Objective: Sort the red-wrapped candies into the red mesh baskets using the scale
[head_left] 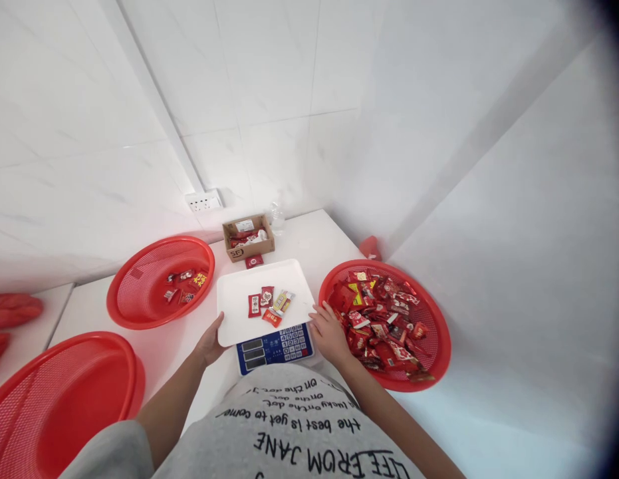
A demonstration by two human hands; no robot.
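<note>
A white tray point(239, 283) sits above a blue-fronted digital scale point(274, 351), whose keypad and dark displays show below the tray's near edge. My left hand point(208, 341) is closed on the tray's left side by the near corner, with the fingertips hidden underneath. At the right near corner my right hand point(330, 332) grips the tray's edge, some fingers along the rim. Several small wrapped snacks lie on the tray: two dark red packets point(254, 305), a yellow-silver packet point(283, 302) and an orange-red packet point(272, 317).
On the right, a red basket point(441, 319) holds many red packets. Two more red baskets stand left, the far one point(124, 293) with a few packets, the near one point(132, 372) cut by the frame. A cardboard box point(252, 250) of packets is behind the tray, near a wall socket point(203, 200).
</note>
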